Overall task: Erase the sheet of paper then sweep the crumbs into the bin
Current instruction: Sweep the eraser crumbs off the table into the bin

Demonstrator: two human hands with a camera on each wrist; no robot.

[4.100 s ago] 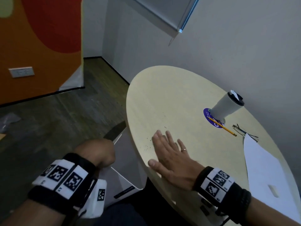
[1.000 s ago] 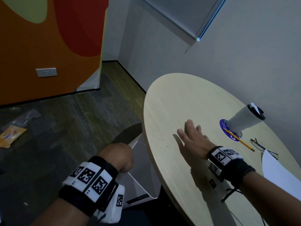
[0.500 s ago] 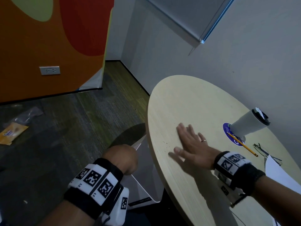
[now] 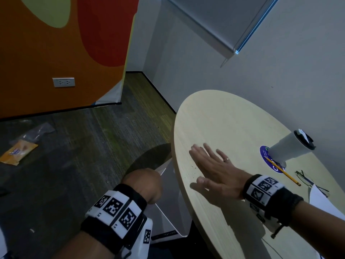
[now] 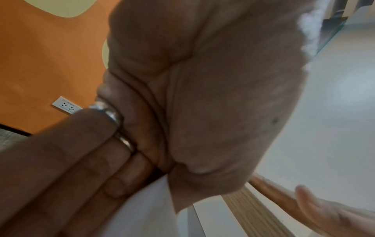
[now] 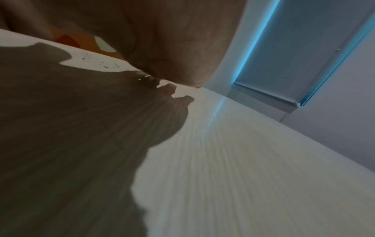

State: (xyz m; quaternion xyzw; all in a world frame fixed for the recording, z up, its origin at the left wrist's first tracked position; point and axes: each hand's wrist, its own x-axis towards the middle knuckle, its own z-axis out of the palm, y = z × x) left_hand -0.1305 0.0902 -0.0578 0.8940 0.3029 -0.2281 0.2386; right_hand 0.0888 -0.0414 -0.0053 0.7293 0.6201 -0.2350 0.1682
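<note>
My right hand [image 4: 211, 171] lies flat on the round wooden table [image 4: 224, 118], fingers straight and spread, close to the left edge. A few dark eraser crumbs [image 4: 193, 167] sit on the wood just left of the hand, also seen as crumbs [image 6: 101, 63] in the right wrist view. My left hand [image 4: 147, 186] grips the rim of the white bin [image 4: 168, 212], held below the table edge with its dark opening [image 4: 151, 157] under the crumbs. In the left wrist view the fingers [image 5: 101, 152] curl over the bin's white wall [image 5: 146, 208]. The sheet of paper [image 4: 321, 202] lies at the right.
A white cup [image 4: 291, 146] with a dark lid stands on a blue coaster [image 4: 265, 156]. A yellow pencil [image 4: 283, 172] and glasses [image 4: 306, 181] lie beside it. An orange wrapper [image 4: 16, 153] lies on the carpet. An orange wall panel with a socket [image 4: 63, 82] stands to the left.
My right hand has slid left across the table toward the edge, pushing the crumbs closer to the bin. The left hand keeps holding the bin under the edge.
</note>
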